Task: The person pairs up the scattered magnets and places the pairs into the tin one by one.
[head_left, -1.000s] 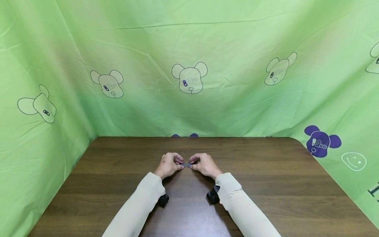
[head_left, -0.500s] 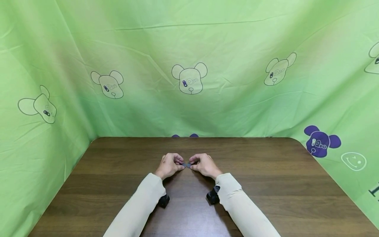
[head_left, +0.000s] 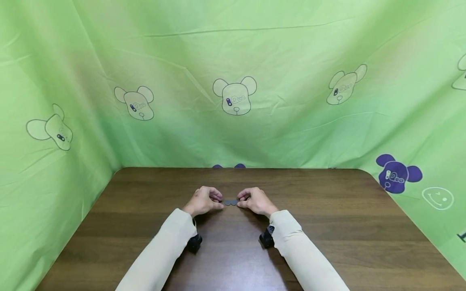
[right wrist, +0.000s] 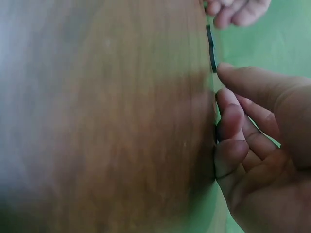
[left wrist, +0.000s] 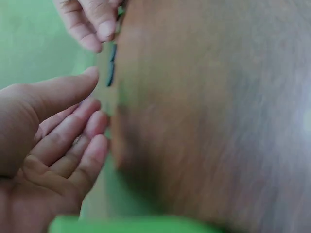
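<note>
Two small, flat, dark grey round pieces lie side by side at mid-table in the head view, a left piece [head_left: 227, 203] and a right piece [head_left: 234, 203], edges meeting. Just left of them is my left hand [head_left: 204, 201], its thumb and fingers parted with a gap to the pieces. On the other side my right hand [head_left: 256, 201] has its thumb tip close by the right piece, fingers loosely bent around nothing. Seen edge-on in the left wrist view, the pieces [left wrist: 111, 73] form a thin dark line on the wood.
The brown wood-grain table [head_left: 233, 250] runs back to a green printed curtain [head_left: 174, 137], which also hangs along both sides. Black wrist cameras sit below the cuffs of both pale sleeves [head_left: 162, 246].
Both hands let go of the round pieces and drew apart, the left further to the left and the right slightly right. The pieces now lie together on the table.
</note>
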{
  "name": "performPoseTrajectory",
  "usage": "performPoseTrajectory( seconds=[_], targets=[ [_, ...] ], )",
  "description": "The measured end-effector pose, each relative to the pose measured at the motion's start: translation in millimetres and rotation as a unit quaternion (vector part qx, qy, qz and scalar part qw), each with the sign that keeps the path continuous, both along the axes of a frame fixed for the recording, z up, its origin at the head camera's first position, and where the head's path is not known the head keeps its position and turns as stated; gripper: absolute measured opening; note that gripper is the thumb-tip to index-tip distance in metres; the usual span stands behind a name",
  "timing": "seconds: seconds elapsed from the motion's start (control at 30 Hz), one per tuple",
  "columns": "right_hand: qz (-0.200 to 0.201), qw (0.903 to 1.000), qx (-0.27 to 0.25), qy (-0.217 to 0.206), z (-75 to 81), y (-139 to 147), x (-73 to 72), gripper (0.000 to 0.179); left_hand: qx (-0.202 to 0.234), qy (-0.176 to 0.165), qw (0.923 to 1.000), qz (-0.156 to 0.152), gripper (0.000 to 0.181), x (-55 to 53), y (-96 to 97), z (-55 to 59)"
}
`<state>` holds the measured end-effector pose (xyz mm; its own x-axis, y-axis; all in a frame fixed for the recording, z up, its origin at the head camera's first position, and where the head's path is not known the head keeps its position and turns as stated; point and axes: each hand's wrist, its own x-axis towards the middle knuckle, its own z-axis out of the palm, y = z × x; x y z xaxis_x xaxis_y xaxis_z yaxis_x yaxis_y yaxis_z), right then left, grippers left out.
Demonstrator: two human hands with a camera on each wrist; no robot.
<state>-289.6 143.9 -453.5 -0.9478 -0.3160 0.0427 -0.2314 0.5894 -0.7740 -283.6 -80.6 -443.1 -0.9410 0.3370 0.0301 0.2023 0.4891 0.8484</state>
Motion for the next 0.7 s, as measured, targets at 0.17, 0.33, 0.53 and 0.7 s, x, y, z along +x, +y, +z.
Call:
performPoseTrajectory(
  seconds=[0.17,0.33,0.53,0.7],
  targets=[
    [0.008,0.9999,0.011,-0.007,2.3,3.4,-1.1,0.018,-0.006,-0.006,0.9999,-0.013,0.029,4.0,-17.8,13.3],
    [0.008,0.9998,0.02,-0.007,3.3,3.1,-2.0,0.017,-0.011,0.001,0.9998,-0.014,0.033,9.5,-42.8,22.8],
    [0.014,0.9994,0.031,-0.005,1.5,1.3,-3.3,0.018,-0.002,0.009,0.9989,-0.046,0.036,23.3,-79.5,21.0],
    [0.013,0.9991,0.039,-0.002,0.8,-0.3,-5.6,0.018,0.027,-0.009,0.9964,-0.08,0.044,37.9,-101.9,11.8]
  ],
)
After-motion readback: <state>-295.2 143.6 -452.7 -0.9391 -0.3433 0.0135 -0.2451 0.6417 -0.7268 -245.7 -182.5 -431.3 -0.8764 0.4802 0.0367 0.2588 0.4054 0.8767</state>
